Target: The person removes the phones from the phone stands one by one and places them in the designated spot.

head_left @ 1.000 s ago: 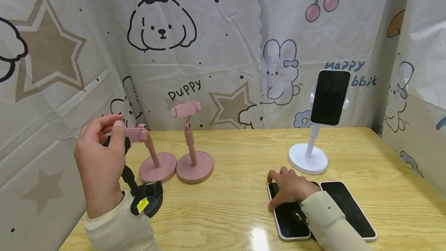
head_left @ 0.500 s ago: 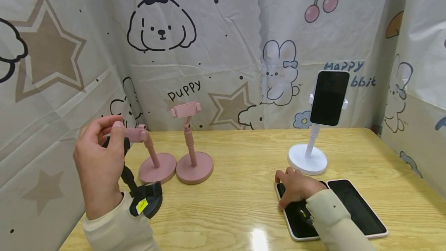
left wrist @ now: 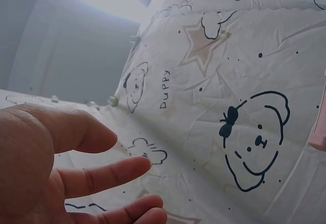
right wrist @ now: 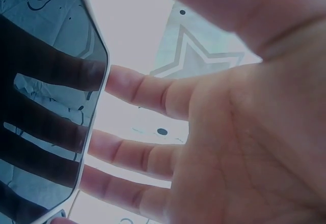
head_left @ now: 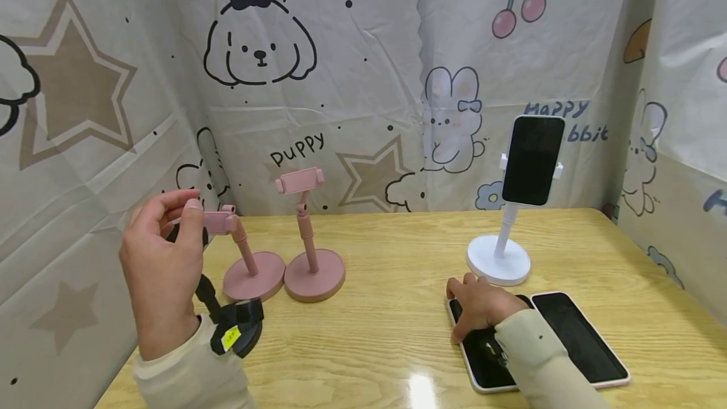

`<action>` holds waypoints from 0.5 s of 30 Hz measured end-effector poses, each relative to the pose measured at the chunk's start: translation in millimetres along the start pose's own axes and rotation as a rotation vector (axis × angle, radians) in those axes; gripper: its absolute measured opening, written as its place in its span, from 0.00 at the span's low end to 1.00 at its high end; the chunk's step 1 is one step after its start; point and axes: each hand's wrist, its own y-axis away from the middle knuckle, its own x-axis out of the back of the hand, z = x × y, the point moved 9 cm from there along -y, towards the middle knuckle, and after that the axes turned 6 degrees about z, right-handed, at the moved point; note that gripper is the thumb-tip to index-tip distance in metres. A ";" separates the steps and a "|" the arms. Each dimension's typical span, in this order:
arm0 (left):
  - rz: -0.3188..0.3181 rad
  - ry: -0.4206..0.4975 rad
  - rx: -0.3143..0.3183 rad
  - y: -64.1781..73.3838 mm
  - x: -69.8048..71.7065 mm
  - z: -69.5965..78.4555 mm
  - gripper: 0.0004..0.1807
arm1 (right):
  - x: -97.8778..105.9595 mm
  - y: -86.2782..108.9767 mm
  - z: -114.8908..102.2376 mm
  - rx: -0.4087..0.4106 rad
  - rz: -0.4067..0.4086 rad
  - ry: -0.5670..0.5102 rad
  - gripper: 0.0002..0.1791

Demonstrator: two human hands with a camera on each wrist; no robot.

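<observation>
In the head view my right hand (head_left: 483, 305) lies over a dark-screened smartphone (head_left: 483, 365) with a pale rim, thumb and fingertips along its left edge. From the right wrist view, nearly straight fingers (right wrist: 137, 89) meet the edge of that phone, and the glossy screen mirrors them. A second phone (head_left: 585, 339) with a pale rim lies just to the right, and a dark edge shows between the two, mostly covered by hand and sleeve. My left hand (head_left: 165, 264) is raised at the left, loosely bent and holding nothing, as the left wrist view confirms.
Behind the left hand stands a pink phone stand (head_left: 254, 276), beside another pink phone stand (head_left: 315, 275). A white phone stand (head_left: 498, 260) at the back right carries an upright phone (head_left: 534, 160). Printed cloth (head_left: 363, 81) encloses the wooden table (head_left: 392, 308).
Since a second ago my right hand and the phones on the table have slid a little to the right, mostly in the first half second. The left hand has kept its pose.
</observation>
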 end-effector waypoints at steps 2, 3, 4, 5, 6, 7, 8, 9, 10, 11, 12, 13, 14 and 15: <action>-0.006 -0.001 0.007 0.6 -1.5 -0.2 0.16 | -0.1 0.5 -0.4 0.004 0.005 0.006 0.36; -0.008 -0.004 0.008 0.9 -2.2 -0.2 0.16 | -0.2 0.6 -0.7 0.008 0.007 0.009 0.36; -0.009 -0.005 0.011 1.1 -2.9 -0.1 0.16 | -0.1 0.8 -1.2 0.014 0.008 0.009 0.37; -0.009 -0.007 0.008 1.1 -3.3 0.4 0.16 | 0.2 1.3 -1.5 0.016 0.009 0.007 0.37; -0.009 -0.008 0.004 1.2 -3.8 0.9 0.16 | 0.9 1.8 -1.6 0.019 0.009 0.004 0.38; -0.008 -0.010 0.001 1.3 -4.2 1.3 0.16 | 2.4 2.3 -1.9 0.021 0.011 -0.001 0.39; -0.009 -0.011 -0.002 1.4 -4.6 1.8 0.16 | 4.4 3.1 -1.7 0.018 0.014 -0.009 0.40; -0.010 -0.012 -0.003 1.4 -5.1 2.1 0.16 | 7.0 4.0 -1.9 0.019 0.020 -0.017 0.41; -0.011 -0.011 -0.008 1.3 -5.5 2.9 0.16 | 10.2 5.0 -1.9 0.020 0.028 -0.029 0.42; -0.013 -0.012 -0.010 1.4 -6.0 3.2 0.16 | 14.5 6.2 -2.4 0.023 0.042 -0.044 0.43; -0.016 -0.012 -0.008 1.7 -6.5 3.4 0.16 | 18.9 7.3 -2.7 0.027 0.058 -0.058 0.43; -0.018 -0.012 -0.007 1.8 -6.9 3.7 0.16 | 24.3 8.6 -3.2 0.031 0.081 -0.072 0.43; -0.021 -0.011 -0.009 1.8 -7.4 4.2 0.16 | 29.7 9.9 -3.3 0.035 0.107 -0.088 0.43; -0.024 -0.010 -0.011 1.9 -7.9 4.8 0.16 | 35.9 11.1 -3.6 0.040 0.137 -0.108 0.43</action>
